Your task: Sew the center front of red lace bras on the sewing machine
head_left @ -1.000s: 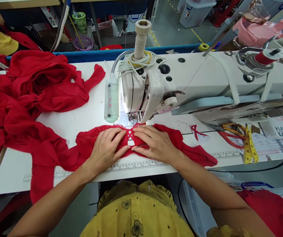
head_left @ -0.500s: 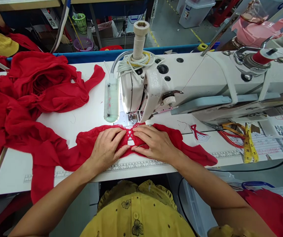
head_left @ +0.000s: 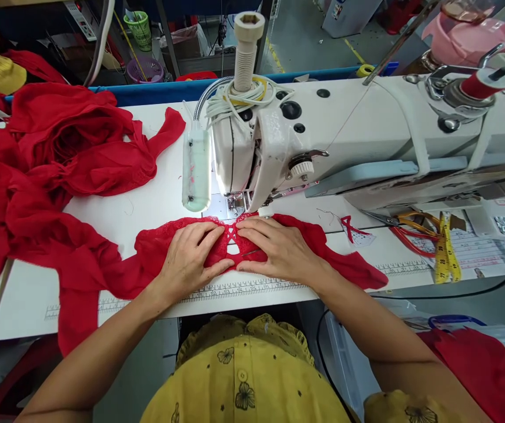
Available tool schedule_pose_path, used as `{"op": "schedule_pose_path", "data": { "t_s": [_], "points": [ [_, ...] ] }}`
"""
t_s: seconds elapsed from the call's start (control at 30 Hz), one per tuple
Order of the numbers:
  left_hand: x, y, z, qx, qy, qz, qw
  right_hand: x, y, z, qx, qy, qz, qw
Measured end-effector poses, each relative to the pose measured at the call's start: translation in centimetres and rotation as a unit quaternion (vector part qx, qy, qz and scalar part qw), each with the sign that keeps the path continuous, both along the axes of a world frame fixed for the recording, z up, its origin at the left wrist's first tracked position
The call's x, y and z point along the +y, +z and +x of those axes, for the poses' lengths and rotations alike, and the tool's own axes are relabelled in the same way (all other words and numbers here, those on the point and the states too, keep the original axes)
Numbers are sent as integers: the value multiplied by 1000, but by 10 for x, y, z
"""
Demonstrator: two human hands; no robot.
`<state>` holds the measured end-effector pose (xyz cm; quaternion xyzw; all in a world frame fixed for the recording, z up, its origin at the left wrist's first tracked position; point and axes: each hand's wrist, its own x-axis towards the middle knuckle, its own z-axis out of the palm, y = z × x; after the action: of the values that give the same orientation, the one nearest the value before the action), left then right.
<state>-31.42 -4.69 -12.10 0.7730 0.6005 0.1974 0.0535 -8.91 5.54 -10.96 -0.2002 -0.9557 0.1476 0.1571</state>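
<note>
A red lace-trimmed garment (head_left: 149,242), which looks like a bra, lies spread on the sewing table in front of the needle. My left hand (head_left: 190,252) rests flat on its left half, thumb apart from the fingers. On the right half lies my right hand (head_left: 276,245), also flat with the thumb spread. Between my fingertips shows the crisscross centre strap (head_left: 231,234), with a small gap below it. A thin dark metal piece (head_left: 250,253) lies by my right thumb; its kind I cannot make out. Just beyond the lace edge is the presser foot (head_left: 236,202).
The white sewing machine (head_left: 358,123) stretches across the right. Red fabric (head_left: 89,141) is heaped on the left. Scissors (head_left: 415,226), a yellow tape measure (head_left: 445,249) and a small red strip (head_left: 347,228) lie right. A printed ruler (head_left: 252,289) runs along the front edge.
The view has shifted slightly. Both hands stay on the garment, and the thumbs lie a little lower from the centre strap, showing more of the gap beneath it.
</note>
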Motion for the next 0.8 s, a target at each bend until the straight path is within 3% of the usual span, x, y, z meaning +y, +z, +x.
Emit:
{"op": "schedule_pose_path", "data": {
  "t_s": [0.8],
  "points": [
    [-1,-2,0,13,-2,8,1000,0,-2,1,-14,-7,-3,1000]
  ]
}}
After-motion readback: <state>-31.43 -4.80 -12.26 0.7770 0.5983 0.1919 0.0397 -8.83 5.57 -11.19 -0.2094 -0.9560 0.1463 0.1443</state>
